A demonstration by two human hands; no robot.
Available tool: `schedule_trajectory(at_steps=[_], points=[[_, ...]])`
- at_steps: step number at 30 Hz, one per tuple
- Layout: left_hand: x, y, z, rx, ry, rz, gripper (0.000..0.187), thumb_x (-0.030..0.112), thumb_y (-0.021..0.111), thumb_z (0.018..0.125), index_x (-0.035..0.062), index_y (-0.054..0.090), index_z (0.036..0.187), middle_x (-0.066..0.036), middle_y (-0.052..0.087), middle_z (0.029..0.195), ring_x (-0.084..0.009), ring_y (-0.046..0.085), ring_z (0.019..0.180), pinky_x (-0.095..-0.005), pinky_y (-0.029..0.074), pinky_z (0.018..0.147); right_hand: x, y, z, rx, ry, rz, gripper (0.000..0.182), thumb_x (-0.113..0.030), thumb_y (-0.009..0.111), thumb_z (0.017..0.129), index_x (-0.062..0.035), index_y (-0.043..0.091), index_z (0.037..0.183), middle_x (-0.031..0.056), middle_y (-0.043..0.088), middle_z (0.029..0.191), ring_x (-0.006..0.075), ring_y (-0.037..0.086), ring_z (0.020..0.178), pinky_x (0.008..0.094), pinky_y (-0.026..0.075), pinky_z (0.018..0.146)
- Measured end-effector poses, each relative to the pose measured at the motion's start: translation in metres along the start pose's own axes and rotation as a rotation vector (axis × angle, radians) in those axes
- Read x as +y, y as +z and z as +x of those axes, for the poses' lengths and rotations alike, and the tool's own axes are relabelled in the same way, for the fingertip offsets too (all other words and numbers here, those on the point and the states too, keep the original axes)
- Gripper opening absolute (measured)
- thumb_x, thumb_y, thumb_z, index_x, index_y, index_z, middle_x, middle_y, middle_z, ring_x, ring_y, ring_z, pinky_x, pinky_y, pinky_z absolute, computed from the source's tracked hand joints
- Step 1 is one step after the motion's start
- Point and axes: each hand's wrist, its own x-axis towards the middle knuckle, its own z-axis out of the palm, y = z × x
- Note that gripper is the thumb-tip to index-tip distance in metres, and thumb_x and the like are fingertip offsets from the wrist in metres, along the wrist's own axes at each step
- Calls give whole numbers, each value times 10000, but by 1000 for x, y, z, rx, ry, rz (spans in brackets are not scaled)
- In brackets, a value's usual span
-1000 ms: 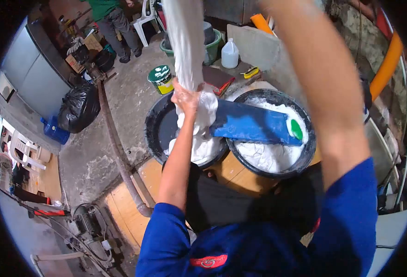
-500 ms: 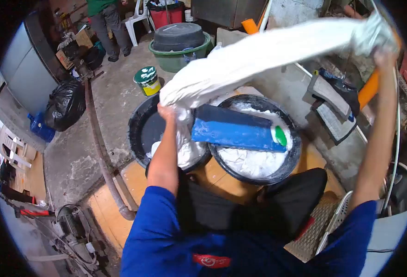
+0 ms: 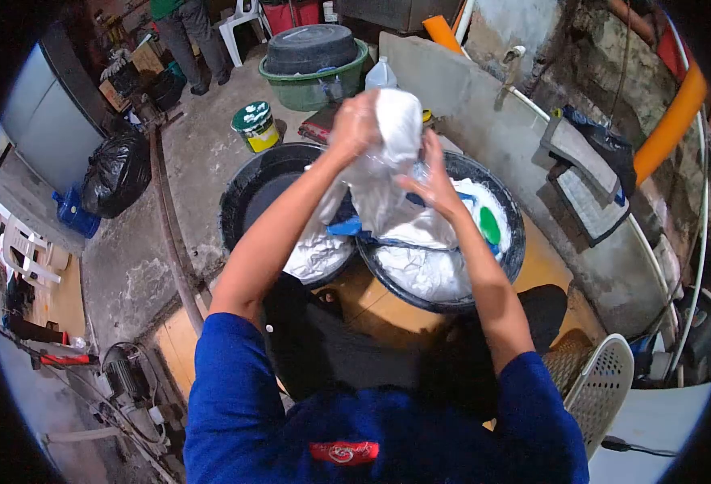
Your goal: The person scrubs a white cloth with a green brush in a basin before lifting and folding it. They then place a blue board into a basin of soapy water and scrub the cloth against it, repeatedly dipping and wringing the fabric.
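Observation:
My left hand (image 3: 357,125) is closed on a bunched, wet white cloth (image 3: 400,127), raised above two black basins. My right hand (image 3: 434,184) is beside the cloth's lower right side, fingers and thumb apart. The cloth hangs down over a blue board (image 3: 344,227), hiding most of it. That board lies across the right basin (image 3: 518,246), where white cloth and suds (image 3: 424,274) show. A green object (image 3: 490,226), perhaps a brush, rests at the board's right end. More white cloth (image 3: 317,256) lies in the left basin (image 3: 234,202).
A green-lidded bucket (image 3: 255,127) stands beyond the left basin. Farther back are a green tub (image 3: 311,90) and a clear jug (image 3: 380,74). A low concrete wall (image 3: 484,105) runs along the right, near a perforated basket (image 3: 605,387). Another person (image 3: 190,40) stands at the back left.
The white cloth was stretched wide between both hands; now it is gathered over the basins. My right hand has come down from the upper right, and my left has moved up and right.

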Motion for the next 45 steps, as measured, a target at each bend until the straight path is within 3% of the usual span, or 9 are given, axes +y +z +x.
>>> schedule_trajectory(at_steps=[5, 10, 17, 23, 28, 34, 35, 41, 45], points=[[8, -11, -38, -282, -97, -295, 471, 59, 625, 610, -13, 513, 1062, -182, 569, 1029, -305, 555, 960, -338, 422, 846, -33, 1, 34, -116, -187, -68, 376, -130, 734, 577, -36, 611, 919, 121, 636, 877, 266, 608, 815, 347, 464, 747], [-21, 32, -149, -131, -403, -342, 803, 278, 782, 532, 43, 372, 1180, -167, 509, 1123, -310, 496, 1049, -389, 385, 876, -62, -2, 49, -53, -146, -276, 268, -57, 610, 615, -15, 602, 880, 166, 619, 860, 333, 589, 835, 360, 464, 735], [-75, 40, -170, 214, -680, 81, 570, 97, 692, 527, 141, 492, 1059, -104, 618, 904, -325, 575, 902, -380, 416, 759, -159, -31, 65, -20, -362, -207, 345, 11, 577, 599, -15, 599, 942, 143, 631, 879, 236, 614, 843, 291, 450, 763], [-178, -18, -98, 742, -247, 207, 192, 134, 521, 734, 27, 574, 885, -150, 571, 819, -308, 528, 824, -387, 398, 760, -100, -64, 42, 67, -212, -278, 426, 40, 540, 573, -33, 558, 993, 166, 611, 906, 308, 591, 883, 333, 449, 766], [-78, -106, 20, 619, -124, 182, 158, 148, 588, 660, 72, 571, 798, -96, 588, 764, -266, 552, 756, -364, 413, 702, -45, -56, 20, 80, -20, -277, 454, 34, 573, 605, -35, 523, 1050, 181, 607, 913, 330, 579, 898, 348, 442, 779], [-17, -136, 156, 745, 681, 312, 300, 130, 540, 686, 69, 561, 979, -107, 598, 890, -293, 559, 795, -376, 423, 700, -36, -59, 44, 52, -63, -272, 562, -35, 660, 604, 4, 469, 1131, 224, 570, 1017, 348, 547, 974, 362, 419, 835], [2, -114, 175, 666, 498, -497, 282, 221, 534, 832, 7, 597, 1004, -118, 616, 919, -226, 585, 884, -338, 457, 792, -43, -64, 48, 6, -64, -277, 605, -57, 681, 609, 7, 447, 1163, 231, 558, 1049, 344, 539, 999, 366, 413, 848], [88, -39, 174, 377, 805, -89, 327, 155, 393, 825, -16, 539, 1063, -165, 570, 1004, -318, 528, 958, -364, 396, 867, -117, -85, 44, 177, -255, 163, 779, -205, 749, 631, 18, 307, 1233, 212, 439, 1221, 286, 470, 1090, 372, 385, 885], [100, 15, 90, -257, 487, 99, 400, 9, 505, 673, 72, 526, 1068, -154, 572, 989, -307, 552, 935, -371, 445, 789, -78, -85, 43, 57, 281, -33, 442, -139, 737, 599, 2, 542, 970, 118, 610, 880, 200, 572, 762, 332, 455, 725]])
